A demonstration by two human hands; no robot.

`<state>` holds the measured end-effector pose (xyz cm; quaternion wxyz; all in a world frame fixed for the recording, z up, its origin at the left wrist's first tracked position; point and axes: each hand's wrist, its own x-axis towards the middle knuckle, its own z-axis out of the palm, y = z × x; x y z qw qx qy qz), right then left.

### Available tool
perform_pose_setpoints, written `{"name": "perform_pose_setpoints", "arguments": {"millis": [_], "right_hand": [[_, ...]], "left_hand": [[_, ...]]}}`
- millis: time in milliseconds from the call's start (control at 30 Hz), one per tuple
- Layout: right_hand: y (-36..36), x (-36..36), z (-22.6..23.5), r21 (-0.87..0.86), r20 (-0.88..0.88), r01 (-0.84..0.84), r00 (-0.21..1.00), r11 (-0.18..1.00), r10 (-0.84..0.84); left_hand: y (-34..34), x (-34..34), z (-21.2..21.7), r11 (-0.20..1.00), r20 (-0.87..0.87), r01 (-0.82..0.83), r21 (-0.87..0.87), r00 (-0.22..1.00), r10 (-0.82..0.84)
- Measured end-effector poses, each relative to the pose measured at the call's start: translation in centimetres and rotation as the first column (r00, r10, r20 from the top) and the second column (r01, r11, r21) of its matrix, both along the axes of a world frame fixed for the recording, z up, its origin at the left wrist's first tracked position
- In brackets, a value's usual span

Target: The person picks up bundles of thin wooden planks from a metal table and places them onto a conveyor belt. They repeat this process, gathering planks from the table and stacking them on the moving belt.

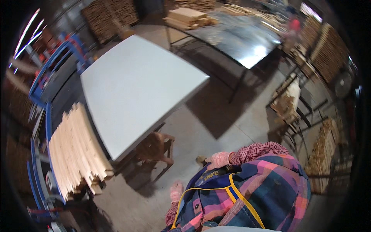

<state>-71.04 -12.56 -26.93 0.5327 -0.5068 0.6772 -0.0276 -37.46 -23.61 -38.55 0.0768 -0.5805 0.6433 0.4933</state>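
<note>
Pink knit gloves cover both of my hands. My left hand (177, 191) hangs low beside the apron, over the concrete floor, with its fingers loosely out and nothing seen in it. At the apron's upper edge is my right hand (219, 160), its fingers loosely extended and slightly bent, with no held thing visible. A patterned pink sleeve (259, 151) runs to that hand. The dark blue apron (208, 177) with yellow trim covers a plaid shirt (266, 181). Both hands are apart from the tables and the wood.
A large pale-topped table (141, 85) stands ahead, with a brown plastic stool (156, 149) beside it. Wood strips (79, 149) lie on a blue-framed machine (48, 116) at left. Beyond is a metal-topped table (235, 36) bearing boards (187, 16). A rack (293, 100) and stacked wood (322, 154) stand right.
</note>
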Motion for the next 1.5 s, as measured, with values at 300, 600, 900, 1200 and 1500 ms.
{"name": "perform_pose_setpoints", "arguments": {"millis": [300,600,900,1200,1500], "right_hand": [[10.5,-6.2,-8.4,0.040,0.001,0.529,0.849,0.848,-0.529],[35.0,-21.8,-13.9,0.163,-0.214,0.981,0.138,0.104,-0.967],[38.5,-23.6,-15.3,0.202,-0.256,0.950,-0.183,-0.237,-0.949],[39.4,-25.9,-14.2,0.205,-0.185,0.964,-0.134,-0.171,-0.974],[38.9,-29.2,-13.2,0.018,-0.130,0.944,-0.325,-0.330,-0.937]], "left_hand": [[-8.5,-31.3,17.1,0.975,-0.812,0.129,-0.181,0.540,-0.222],[3.7,-62.3,38.6,0.563,-0.521,0.155,-0.812,-0.628,-0.578],[12.5,-78.9,32.1,0.286,-0.520,0.466,-0.837,-0.518,-0.679],[16.8,-80.3,30.2,0.089,-0.412,0.520,-0.849,-0.549,-0.727],[18.0,-81.0,29.4,0.030,-0.367,0.544,-0.838,-0.524,-0.768]]}}
